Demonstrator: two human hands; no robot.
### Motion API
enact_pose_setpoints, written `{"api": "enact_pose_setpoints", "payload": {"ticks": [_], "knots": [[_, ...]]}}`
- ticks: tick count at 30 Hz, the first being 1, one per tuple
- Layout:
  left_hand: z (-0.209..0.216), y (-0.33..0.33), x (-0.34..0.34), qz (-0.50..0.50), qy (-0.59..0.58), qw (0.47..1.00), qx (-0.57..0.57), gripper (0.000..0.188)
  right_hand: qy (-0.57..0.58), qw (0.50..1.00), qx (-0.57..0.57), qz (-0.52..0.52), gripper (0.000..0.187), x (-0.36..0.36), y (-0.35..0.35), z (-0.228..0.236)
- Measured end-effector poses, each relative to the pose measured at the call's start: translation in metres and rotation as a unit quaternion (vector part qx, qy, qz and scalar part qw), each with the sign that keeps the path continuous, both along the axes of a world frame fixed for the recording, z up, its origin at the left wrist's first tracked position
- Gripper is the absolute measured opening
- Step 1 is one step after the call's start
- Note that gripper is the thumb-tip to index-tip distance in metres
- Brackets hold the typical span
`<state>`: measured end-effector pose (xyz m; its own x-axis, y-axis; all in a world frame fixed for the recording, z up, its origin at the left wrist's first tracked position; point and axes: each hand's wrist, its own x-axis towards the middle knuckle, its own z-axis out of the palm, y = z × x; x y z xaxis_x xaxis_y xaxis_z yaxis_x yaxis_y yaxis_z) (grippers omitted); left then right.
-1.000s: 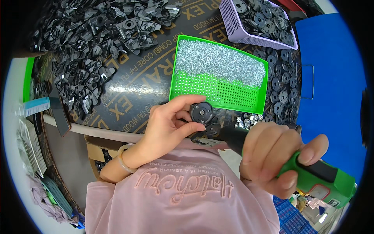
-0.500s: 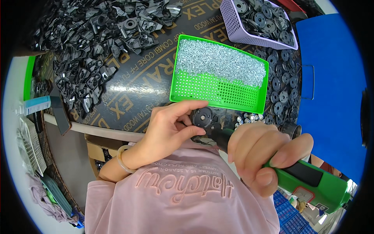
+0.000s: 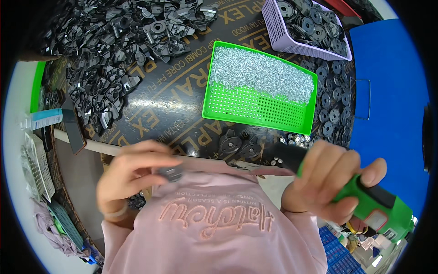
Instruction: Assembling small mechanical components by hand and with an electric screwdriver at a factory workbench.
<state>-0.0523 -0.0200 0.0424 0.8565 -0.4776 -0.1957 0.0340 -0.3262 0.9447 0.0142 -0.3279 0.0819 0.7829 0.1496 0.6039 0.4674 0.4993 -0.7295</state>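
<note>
My left hand (image 3: 132,176), blurred by motion, pinches a small black plastic part (image 3: 171,173) in front of my chest, past the table's near edge. In my right hand (image 3: 325,180) is a green and black power screwdriver (image 3: 381,208), its dark nose pointing left over the table edge. Fingers wrap its grip; the tip is smeared. Between the hands, two black round-bodied parts (image 3: 230,143) lie side by side at the table edge. Beyond them is a green perforated tray (image 3: 248,121) with a heap of small silvery screws (image 3: 260,73) along its far side.
Black plastic pieces (image 3: 114,50) are piled at the far left. A lilac basket (image 3: 292,45) of black discs stands at the back right, with loose discs (image 3: 335,114) below it. Small metal cylinders (image 3: 296,139) lie near the tray. A phone-like dark slab (image 3: 73,130) overhangs the left edge.
My left hand has moved left and toward my body with a black part, away from the table edge. The screwdriver has shifted right, away from the parts, which now show uncovered.
</note>
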Motion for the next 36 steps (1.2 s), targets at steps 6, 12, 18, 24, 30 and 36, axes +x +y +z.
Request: {"api": "enact_pose_setpoints", "payload": {"ticks": [6, 12, 18, 24, 30, 36], "knots": [[0.005, 0.085, -0.078, 0.190, 0.181, 0.915, 0.308, 0.044, 0.018, 0.995, -0.017, -0.100, 0.035, 0.014, -0.029, -0.010], [0.000, -0.013, -0.014, 0.181, -0.072, 0.956, 0.219, 0.019, 0.039, 0.982, -0.067, -0.171, 0.039, 0.016, -0.019, -0.032], [-0.046, -0.102, 0.024, 0.137, -0.226, 0.958, 0.114, 0.041, 0.024, 0.986, -0.049, -0.157, 0.034, 0.020, -0.008, -0.050], [-0.047, -0.096, 0.020, 0.116, -0.100, 0.987, 0.038, 0.024, 0.018, 0.982, -0.066, -0.178, 0.031, 0.027, -0.001, -0.057], [-0.049, -0.083, 0.010, 0.128, 0.089, 0.966, -0.207, 0.015, 0.020, 0.984, -0.062, -0.169, 0.033, 0.025, -0.005, -0.059], [-0.043, -0.099, 0.012, 0.200, 0.099, 0.941, -0.254, 0.026, 0.022, 0.985, -0.055, -0.165, 0.033, 0.021, 0.000, -0.058]]}}
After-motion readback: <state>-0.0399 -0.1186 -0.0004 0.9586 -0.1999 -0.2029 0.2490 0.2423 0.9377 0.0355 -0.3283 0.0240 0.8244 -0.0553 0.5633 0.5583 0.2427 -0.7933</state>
